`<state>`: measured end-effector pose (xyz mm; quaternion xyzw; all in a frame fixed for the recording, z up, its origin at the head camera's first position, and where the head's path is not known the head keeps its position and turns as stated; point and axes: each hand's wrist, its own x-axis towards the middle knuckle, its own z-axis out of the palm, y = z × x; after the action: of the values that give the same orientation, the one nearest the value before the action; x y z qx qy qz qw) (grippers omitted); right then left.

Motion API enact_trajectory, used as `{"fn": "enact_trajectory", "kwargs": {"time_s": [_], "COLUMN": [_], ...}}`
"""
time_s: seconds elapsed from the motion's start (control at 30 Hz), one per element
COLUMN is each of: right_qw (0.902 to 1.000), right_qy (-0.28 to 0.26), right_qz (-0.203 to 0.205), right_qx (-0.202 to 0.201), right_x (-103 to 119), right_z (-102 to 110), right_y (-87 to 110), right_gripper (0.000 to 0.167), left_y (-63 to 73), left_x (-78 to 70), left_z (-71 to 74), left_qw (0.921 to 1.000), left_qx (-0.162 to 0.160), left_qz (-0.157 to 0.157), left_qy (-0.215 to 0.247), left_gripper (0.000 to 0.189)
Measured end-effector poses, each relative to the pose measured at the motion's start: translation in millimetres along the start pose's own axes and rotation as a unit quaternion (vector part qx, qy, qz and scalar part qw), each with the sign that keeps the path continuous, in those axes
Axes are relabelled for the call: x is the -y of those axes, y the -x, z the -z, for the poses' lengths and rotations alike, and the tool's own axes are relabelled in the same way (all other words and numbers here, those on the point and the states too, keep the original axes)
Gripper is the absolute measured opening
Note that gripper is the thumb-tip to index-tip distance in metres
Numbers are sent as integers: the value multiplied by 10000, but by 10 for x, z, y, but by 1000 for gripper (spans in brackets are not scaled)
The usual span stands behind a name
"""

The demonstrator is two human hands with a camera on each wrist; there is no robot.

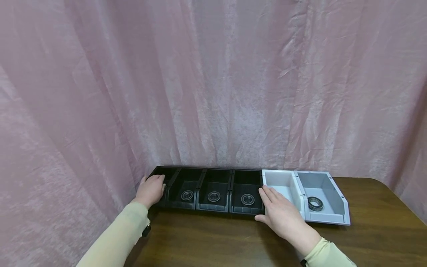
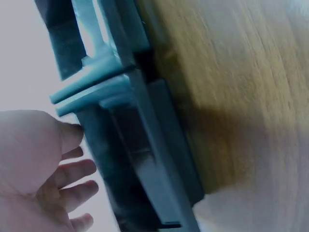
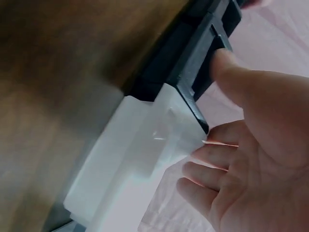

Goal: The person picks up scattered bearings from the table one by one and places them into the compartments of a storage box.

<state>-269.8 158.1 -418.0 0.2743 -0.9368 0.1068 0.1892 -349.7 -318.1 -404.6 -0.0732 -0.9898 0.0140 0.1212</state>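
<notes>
A row of several black bins (image 1: 215,174) joins a white bin (image 1: 278,178) and a grey bin (image 1: 330,207) at its right end. My left hand (image 1: 151,190) lies over the leftmost black bin; in the left wrist view its thumb (image 2: 72,135) meets the bin's edge, fingers loosely spread. At the wall between the last black bin and the white one is my right hand (image 1: 283,215), fingers extended. Metal ring bearings lie singly in three black bins: one bearing (image 1: 183,195), another (image 1: 209,197) and a third (image 1: 242,200). A darker bearing (image 1: 311,206) sits in the grey bin.
The bins stand on a brown wooden table (image 1: 207,237), close to a pink curtain (image 1: 217,92) behind and at the left. The table's rounded corner (image 1: 375,183) shows at the right, beyond the grey bin.
</notes>
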Motion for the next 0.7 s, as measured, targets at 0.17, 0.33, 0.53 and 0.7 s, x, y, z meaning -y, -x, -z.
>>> {"fn": "enact_trajectory", "kwargs": {"time_s": [0.17,0.33,0.53,0.7], "right_qw": [9998,9997,9995,9994], "right_qy": [35,81,64,96], "right_qz": [-94,-185,-284,-329], "right_qx": [-171,-134,90,30], "right_x": [-1,-26,-51,-80], "right_z": [-3,29,87,102], "right_y": [8,24,42,61], "right_gripper": [86,85,85,85], "left_y": [27,55,120,144], "left_x": [-143,-330,-537,-691], "left_z": [92,168,199,211], "left_qw": [9987,9981,9983,9985], "left_qx": [-421,-521,-495,-381], "left_qz": [79,-23,-152,-281], "left_qy": [273,319,273,272], "left_gripper": [48,57,65,72]}}
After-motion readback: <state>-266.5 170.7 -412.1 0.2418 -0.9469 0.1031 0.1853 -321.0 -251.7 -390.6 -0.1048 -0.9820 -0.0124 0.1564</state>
